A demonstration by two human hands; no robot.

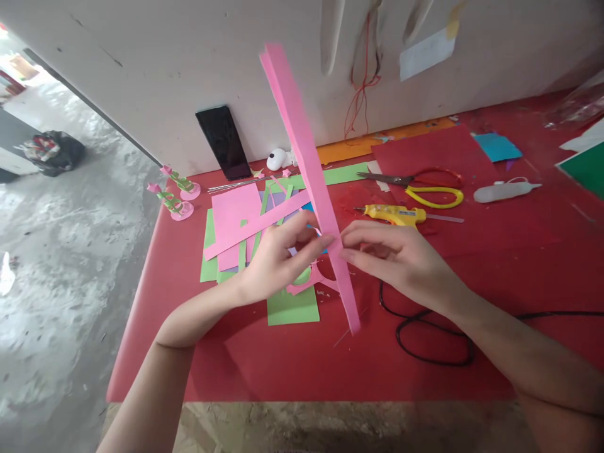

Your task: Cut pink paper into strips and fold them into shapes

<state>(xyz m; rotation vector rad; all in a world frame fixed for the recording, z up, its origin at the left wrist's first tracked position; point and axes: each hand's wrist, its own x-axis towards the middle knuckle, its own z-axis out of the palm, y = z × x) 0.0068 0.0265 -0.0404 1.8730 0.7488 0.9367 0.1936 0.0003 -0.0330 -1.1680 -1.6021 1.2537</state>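
A long pink paper strip, folded lengthwise, stands tilted over the red table, reaching from near the wall down to the table front. My left hand and my right hand pinch it from either side at its lower third, fingers closed on its edges. Below my hands lie pink and green paper sheets and a green piece.
A yellow glue gun with a black cord, yellow-handled scissors, a white glue bottle, a black phone leaning on the wall and two small paper flowers lie around. A grey floor drops off at left.
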